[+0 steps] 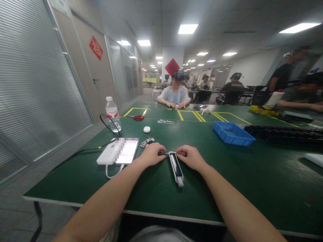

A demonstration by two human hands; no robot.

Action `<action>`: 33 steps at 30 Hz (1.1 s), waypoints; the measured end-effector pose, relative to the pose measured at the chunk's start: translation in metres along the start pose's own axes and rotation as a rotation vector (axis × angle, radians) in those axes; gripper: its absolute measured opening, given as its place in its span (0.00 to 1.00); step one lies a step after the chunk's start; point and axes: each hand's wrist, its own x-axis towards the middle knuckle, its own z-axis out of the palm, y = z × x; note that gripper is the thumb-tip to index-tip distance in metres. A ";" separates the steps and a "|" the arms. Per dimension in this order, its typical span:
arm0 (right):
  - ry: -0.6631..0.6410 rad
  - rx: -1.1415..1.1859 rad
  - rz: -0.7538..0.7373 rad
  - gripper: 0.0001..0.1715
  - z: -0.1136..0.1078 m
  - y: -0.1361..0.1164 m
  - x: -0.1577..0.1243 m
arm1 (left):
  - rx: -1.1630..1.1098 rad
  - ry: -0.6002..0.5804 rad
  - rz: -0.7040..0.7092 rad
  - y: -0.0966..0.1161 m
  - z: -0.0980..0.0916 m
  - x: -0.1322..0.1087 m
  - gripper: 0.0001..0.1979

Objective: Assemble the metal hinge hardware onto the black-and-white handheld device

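Note:
On the green table between my hands lies a long, narrow black-and-white device (pixel 176 165), its pale squared end towards me. My left hand (pixel 153 154) is closed in a pinch at the left of the device's far end, where a small thin piece shows at the fingertips. From the other side, my right hand (pixel 192 156) has its thumb and fingers pinched together at that same end. What exactly each hand grips is too small to make out. A grey curved metal piece (pixel 147 142) lies just beyond my left hand.
Left of my forearm are a lit phone (pixel 128 151) and a white power bank (pixel 106 155) with a cable. Beyond stand a water bottle (pixel 113 116), a small white case (pixel 146 129) and red-handled scissors (pixel 138 117). A blue tray (pixel 233 133) sits right; a person sits opposite.

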 end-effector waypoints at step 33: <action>-0.033 -0.053 0.059 0.09 -0.001 0.000 0.000 | 0.181 -0.040 -0.204 -0.019 -0.011 0.001 0.12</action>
